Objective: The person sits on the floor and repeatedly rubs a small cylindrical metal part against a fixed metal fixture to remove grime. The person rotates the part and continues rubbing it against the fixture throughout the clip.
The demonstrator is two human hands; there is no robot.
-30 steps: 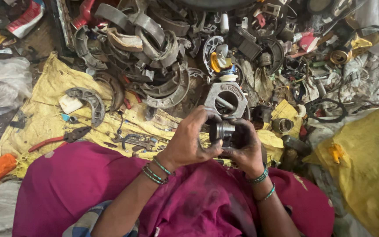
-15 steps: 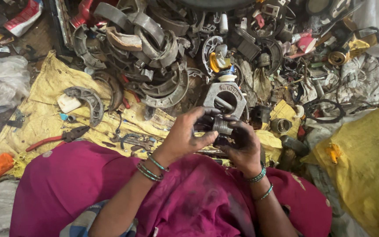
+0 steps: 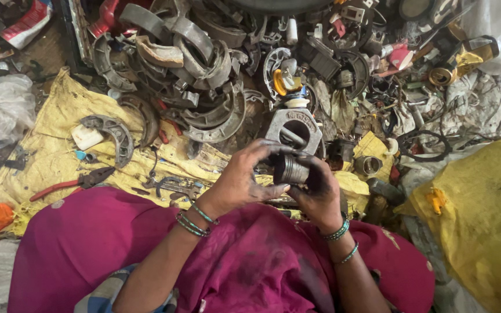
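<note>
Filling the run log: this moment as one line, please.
left hand: holds piston | right hand: holds piston | piston: grey metal, over lap | pliers: on yellow cloth, untouched

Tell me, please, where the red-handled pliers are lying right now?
The red-handled pliers lie on the yellow cloth at lower left, below the curved grey brake shoe, left of both hands.

Both hands closed around a small ribbed metal cylinder above a magenta lap.

The left hand (image 3: 240, 181) and right hand (image 3: 315, 188), blackened with grime, each kept a grip on the metal cylinder (image 3: 290, 169). Just beyond it lay a grey housing with a round opening (image 3: 294, 128). Curved brake shoes (image 3: 204, 75) were heaped further off, and red-handled pliers (image 3: 73, 183) rested on the yellow cloth (image 3: 47, 145).
</note>
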